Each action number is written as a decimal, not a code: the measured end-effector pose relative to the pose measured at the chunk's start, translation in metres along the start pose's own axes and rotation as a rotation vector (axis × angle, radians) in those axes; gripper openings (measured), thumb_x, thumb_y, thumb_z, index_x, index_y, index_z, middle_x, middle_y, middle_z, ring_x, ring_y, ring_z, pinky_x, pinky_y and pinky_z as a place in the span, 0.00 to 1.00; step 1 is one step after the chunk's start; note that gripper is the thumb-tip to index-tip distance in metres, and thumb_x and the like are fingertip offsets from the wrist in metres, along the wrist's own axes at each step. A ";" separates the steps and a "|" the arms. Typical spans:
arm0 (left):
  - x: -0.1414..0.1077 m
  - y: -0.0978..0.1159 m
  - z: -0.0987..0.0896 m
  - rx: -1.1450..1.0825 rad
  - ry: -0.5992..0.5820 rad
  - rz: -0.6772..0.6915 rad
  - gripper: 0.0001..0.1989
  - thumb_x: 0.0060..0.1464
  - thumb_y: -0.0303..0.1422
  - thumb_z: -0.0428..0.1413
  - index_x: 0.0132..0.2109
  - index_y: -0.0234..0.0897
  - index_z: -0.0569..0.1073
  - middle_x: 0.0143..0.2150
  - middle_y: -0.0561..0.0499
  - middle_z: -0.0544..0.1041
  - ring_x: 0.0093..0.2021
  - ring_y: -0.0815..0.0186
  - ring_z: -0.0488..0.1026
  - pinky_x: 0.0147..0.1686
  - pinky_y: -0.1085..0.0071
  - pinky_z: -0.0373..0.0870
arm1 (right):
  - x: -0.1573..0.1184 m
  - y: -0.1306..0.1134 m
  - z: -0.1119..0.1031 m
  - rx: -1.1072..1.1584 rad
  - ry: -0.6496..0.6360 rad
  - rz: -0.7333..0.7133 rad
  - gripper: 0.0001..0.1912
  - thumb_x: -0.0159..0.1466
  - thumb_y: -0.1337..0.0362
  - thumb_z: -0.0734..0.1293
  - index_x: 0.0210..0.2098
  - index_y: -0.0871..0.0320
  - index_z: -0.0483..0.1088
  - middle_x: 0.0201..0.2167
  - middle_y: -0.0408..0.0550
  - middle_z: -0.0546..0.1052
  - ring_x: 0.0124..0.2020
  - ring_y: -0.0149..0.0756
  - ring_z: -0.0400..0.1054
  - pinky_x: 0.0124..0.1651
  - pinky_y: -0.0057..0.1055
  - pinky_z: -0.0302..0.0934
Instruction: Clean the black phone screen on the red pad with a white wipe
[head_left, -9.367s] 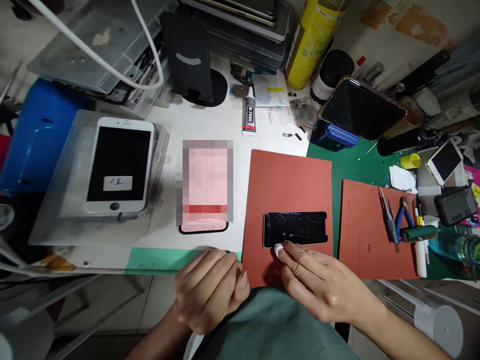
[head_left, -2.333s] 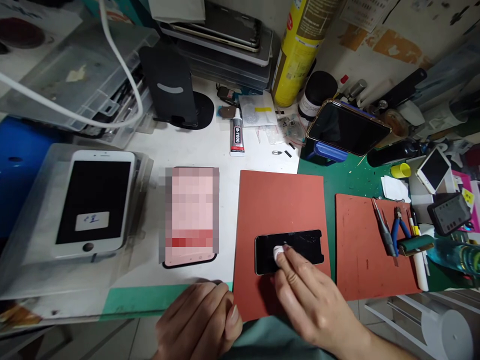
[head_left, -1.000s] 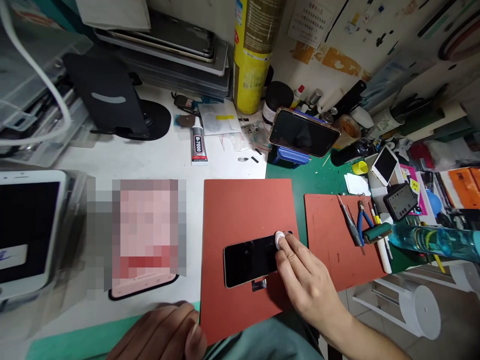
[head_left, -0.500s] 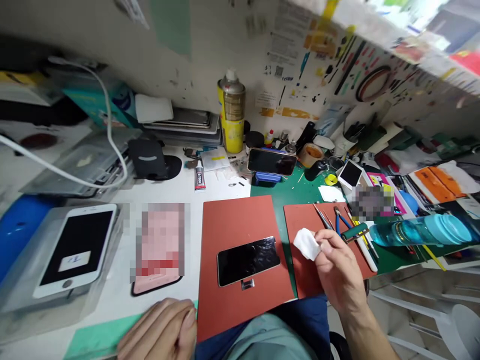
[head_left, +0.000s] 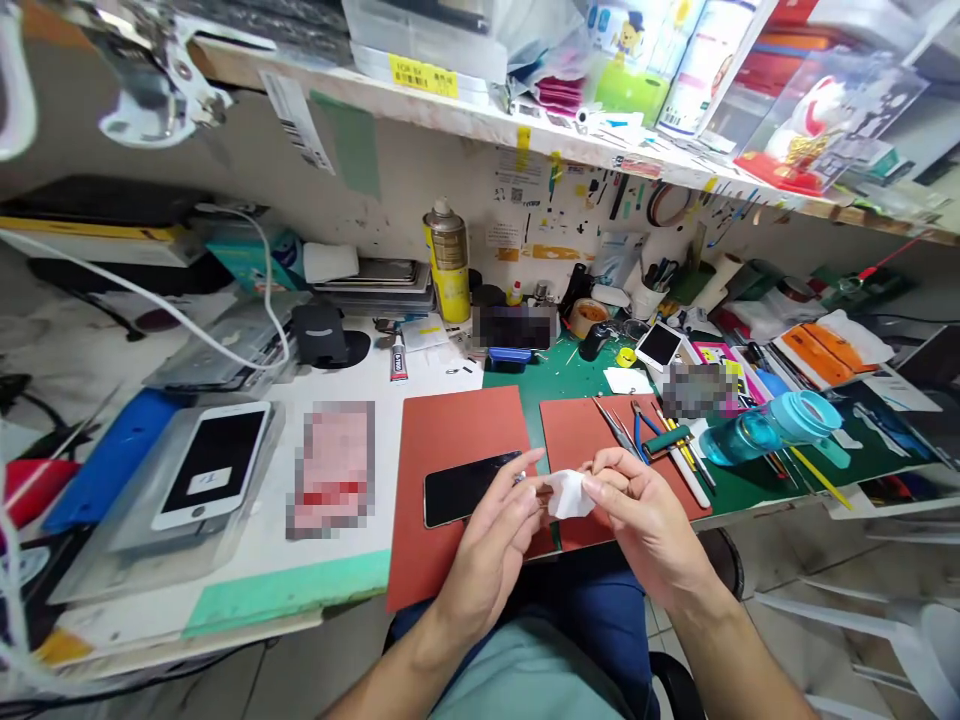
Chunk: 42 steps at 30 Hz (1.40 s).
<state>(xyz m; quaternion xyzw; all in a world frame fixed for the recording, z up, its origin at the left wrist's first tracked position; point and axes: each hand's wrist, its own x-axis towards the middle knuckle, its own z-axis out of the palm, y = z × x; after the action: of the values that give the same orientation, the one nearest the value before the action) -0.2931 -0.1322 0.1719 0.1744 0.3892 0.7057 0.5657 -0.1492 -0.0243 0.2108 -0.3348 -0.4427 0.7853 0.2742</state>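
Observation:
A small white wipe [head_left: 571,497], folded or crumpled, is held up between both hands above the front edge of the bench. My right hand [head_left: 651,525] pinches its right side between thumb and fingers. At its left edge are the closed fingertips of my left hand [head_left: 491,545], the index finger raised. Behind that hand a black-screened smartphone [head_left: 459,492] lies flat on the left reddish-brown mat [head_left: 466,425]; its right end is partly covered by the fingers.
On the right mat [head_left: 559,430] lie tweezers, blue-handled pliers [head_left: 641,430] and a green-handled roller [head_left: 667,442]. A blue water bottle [head_left: 772,428] stands beyond. To the left are a white phone [head_left: 217,465] and a blurred pink phone [head_left: 336,465]. A loaded shelf [head_left: 480,115] overhangs the bench.
My left hand has come up from the bench's left front edge to the wipe. My right hand has brought the wipe leftward. The head view has shifted, showing more shelf.

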 end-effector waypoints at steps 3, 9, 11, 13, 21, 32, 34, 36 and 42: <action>0.008 -0.004 0.011 -0.026 -0.006 -0.011 0.25 0.58 0.36 0.67 0.62 0.49 0.74 0.44 0.52 0.80 0.38 0.71 0.76 0.46 0.74 0.74 | -0.005 -0.002 -0.008 0.003 0.014 0.009 0.21 0.58 0.54 0.82 0.39 0.55 0.71 0.26 0.39 0.74 0.30 0.29 0.66 0.39 0.28 0.60; 0.008 -0.013 0.008 0.190 -0.028 0.003 0.16 0.58 0.37 0.68 0.53 0.41 0.80 0.46 0.48 0.82 0.46 0.65 0.78 0.48 0.72 0.75 | -0.011 0.001 -0.023 0.055 0.036 0.019 0.25 0.54 0.55 0.83 0.41 0.56 0.69 0.25 0.37 0.75 0.25 0.27 0.64 0.30 0.25 0.59; 0.009 -0.016 0.006 0.250 -0.018 0.032 0.17 0.60 0.38 0.66 0.55 0.40 0.79 0.47 0.47 0.82 0.47 0.64 0.79 0.50 0.71 0.76 | -0.012 0.003 -0.026 0.074 0.033 0.035 0.26 0.53 0.56 0.84 0.41 0.56 0.69 0.27 0.39 0.76 0.25 0.28 0.67 0.29 0.25 0.60; 0.010 -0.017 0.006 0.330 -0.032 0.120 0.15 0.61 0.37 0.65 0.54 0.41 0.79 0.48 0.46 0.82 0.48 0.62 0.79 0.49 0.70 0.77 | -0.012 0.005 -0.028 0.120 0.034 0.037 0.25 0.54 0.58 0.84 0.42 0.56 0.70 0.27 0.39 0.77 0.25 0.28 0.67 0.29 0.25 0.61; 0.006 -0.032 0.009 1.192 -0.035 1.007 0.23 0.63 0.16 0.55 0.61 0.37 0.76 0.52 0.42 0.81 0.53 0.62 0.79 0.55 0.66 0.78 | 0.000 0.025 -0.021 0.473 0.145 0.019 0.21 0.53 0.66 0.83 0.41 0.55 0.72 0.30 0.39 0.76 0.30 0.28 0.70 0.34 0.23 0.65; 0.025 -0.043 0.015 1.634 -0.143 1.346 0.17 0.65 0.19 0.52 0.58 0.20 0.76 0.54 0.33 0.83 0.55 0.49 0.78 0.52 0.53 0.79 | 0.040 0.022 -0.015 0.167 0.255 -0.161 0.21 0.56 0.55 0.81 0.39 0.53 0.69 0.30 0.38 0.75 0.30 0.31 0.72 0.38 0.31 0.71; 0.015 -0.035 0.001 1.644 -0.200 1.329 0.20 0.67 0.18 0.47 0.59 0.22 0.76 0.57 0.35 0.82 0.58 0.50 0.77 0.55 0.54 0.78 | 0.061 0.000 -0.019 -0.086 0.261 -0.308 0.21 0.58 0.50 0.79 0.39 0.53 0.69 0.30 0.39 0.75 0.28 0.30 0.69 0.34 0.30 0.69; 0.001 -0.026 -0.024 1.640 -0.202 1.344 0.21 0.66 0.18 0.46 0.59 0.23 0.77 0.56 0.36 0.82 0.60 0.52 0.76 0.58 0.56 0.76 | 0.090 -0.026 -0.023 -0.225 0.254 -0.407 0.20 0.58 0.50 0.78 0.38 0.53 0.68 0.33 0.41 0.75 0.29 0.31 0.69 0.34 0.30 0.67; -0.035 0.012 -0.105 1.741 0.017 1.263 0.21 0.58 0.15 0.58 0.57 0.30 0.79 0.48 0.42 0.86 0.51 0.58 0.82 0.53 0.63 0.79 | 0.209 -0.086 -0.017 -0.802 0.238 -0.693 0.05 0.64 0.64 0.70 0.32 0.55 0.71 0.31 0.43 0.76 0.35 0.36 0.70 0.46 0.33 0.63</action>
<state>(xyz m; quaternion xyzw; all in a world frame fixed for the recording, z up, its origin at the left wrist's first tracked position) -0.3622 -0.2028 0.1211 0.6820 0.6014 0.3518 -0.2224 -0.2555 0.1756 0.2213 -0.3340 -0.7579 0.3753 0.4162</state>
